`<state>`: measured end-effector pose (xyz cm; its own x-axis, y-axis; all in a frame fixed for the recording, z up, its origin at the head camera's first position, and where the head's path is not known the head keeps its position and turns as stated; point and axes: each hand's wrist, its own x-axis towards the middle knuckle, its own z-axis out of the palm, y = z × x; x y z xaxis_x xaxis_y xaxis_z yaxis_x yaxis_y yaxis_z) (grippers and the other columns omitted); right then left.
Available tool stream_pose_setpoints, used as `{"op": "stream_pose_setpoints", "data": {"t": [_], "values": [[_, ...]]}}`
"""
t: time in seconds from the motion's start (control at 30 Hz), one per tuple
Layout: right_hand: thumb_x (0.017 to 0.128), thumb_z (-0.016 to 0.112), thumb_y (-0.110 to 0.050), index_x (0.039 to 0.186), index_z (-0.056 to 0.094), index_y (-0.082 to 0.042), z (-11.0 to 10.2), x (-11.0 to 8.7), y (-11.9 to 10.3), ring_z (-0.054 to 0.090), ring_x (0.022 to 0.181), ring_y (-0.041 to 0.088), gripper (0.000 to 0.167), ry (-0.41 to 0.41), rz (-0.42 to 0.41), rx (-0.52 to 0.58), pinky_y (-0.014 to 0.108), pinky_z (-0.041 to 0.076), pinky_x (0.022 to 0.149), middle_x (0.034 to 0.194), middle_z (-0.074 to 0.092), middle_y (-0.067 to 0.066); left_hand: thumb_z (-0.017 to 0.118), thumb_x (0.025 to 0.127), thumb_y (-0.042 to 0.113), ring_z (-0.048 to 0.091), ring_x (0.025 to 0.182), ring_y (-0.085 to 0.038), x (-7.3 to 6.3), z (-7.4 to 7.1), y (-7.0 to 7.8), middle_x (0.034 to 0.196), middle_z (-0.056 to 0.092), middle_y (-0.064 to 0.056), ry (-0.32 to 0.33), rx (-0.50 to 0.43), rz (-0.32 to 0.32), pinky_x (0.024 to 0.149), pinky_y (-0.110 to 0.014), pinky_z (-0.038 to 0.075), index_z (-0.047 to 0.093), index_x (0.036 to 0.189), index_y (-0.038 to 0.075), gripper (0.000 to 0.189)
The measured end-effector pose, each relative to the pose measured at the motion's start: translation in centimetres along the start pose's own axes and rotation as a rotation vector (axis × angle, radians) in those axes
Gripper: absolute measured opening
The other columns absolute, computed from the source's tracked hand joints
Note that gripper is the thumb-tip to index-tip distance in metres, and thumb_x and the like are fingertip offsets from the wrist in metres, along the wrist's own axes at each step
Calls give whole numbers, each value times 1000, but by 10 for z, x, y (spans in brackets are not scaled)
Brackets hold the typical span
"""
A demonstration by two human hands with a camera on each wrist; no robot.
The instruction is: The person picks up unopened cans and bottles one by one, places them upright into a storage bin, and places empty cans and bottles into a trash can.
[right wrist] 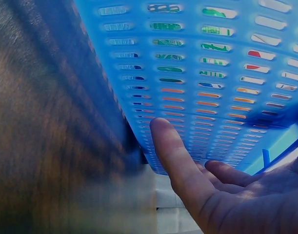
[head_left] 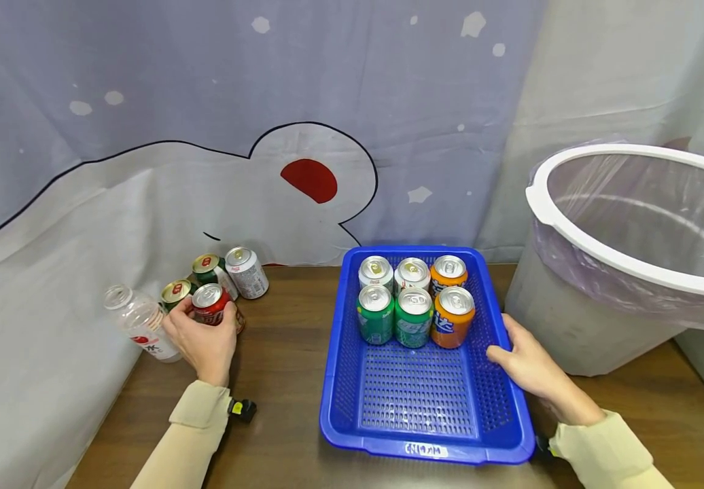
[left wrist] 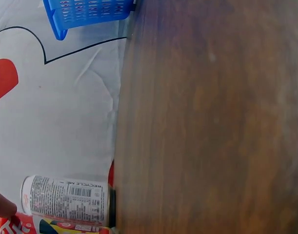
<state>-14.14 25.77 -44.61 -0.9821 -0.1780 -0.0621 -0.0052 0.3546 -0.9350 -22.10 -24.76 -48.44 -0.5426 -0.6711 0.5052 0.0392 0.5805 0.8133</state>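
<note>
My left hand [head_left: 205, 339] grips a red soda can [head_left: 210, 309] around its upper sides, at the left of the table. The same red can [left wrist: 27, 225] shows at the bottom of the left wrist view beside a silver can [left wrist: 68, 199]. On the right, my right hand [head_left: 529, 360] holds the rim of a blue plastic basket [head_left: 342, 380], thumb over the inner side. Fingers [right wrist: 168, 146] lie along the basket's outer wall in the right wrist view. Green cans [head_left: 413, 319], orange cans [head_left: 452, 319] and white-silver cans [head_left: 376, 272] stand in the basket's far half.
Two green cans with gold tops, one a green can [head_left: 205, 267], stand by the red one. A clear plastic bottle [head_left: 144, 326] leans left of them. A large white bin [head_left: 572, 305] with a plastic liner stands right of the basket. A patterned curtain [head_left: 205, 170] hangs behind.
</note>
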Motion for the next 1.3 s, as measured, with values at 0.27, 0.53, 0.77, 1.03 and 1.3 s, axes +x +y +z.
{"op": "stream_pose_setpoints", "data": {"t": [0.27,0.53,0.77,1.03,1.3], "values": [[91,52,6,145,35,10,0,0,0,73,90,31,57,7,-1,-1,39,63,69,126,61,38,88,76,21,47,121,-39,-1,0,2,124,50,-25,-31,7,5,102,-46,37,57,126,-1,63],[91,52,6,145,36,11,0,0,-1,72,91,31,57,14,4,-15,38,63,70,127,61,38,89,76,20,54,118,-41,-6,-1,10,124,59,-23,-107,-1,3,99,-49,40,56,126,-1,64],[92,52,4,147,34,11,0,0,-1,72,93,31,58,2,10,-16,39,63,71,129,60,39,89,75,19,63,105,-36,-7,-3,17,117,63,-20,-224,3,11,88,-39,43,55,128,-1,67],[92,52,5,146,34,11,0,1,-1,72,92,31,57,4,4,-10,39,63,70,128,60,39,86,73,18,53,113,-42,-5,-6,20,123,54,-25,-399,91,87,95,-54,42,56,131,-3,69],[92,52,5,146,34,11,0,0,-1,73,92,32,58,4,5,-15,40,63,70,128,60,39,89,70,21,57,105,-36,-4,-8,23,118,60,-21,-454,115,87,90,-49,42,61,128,0,68]]}}
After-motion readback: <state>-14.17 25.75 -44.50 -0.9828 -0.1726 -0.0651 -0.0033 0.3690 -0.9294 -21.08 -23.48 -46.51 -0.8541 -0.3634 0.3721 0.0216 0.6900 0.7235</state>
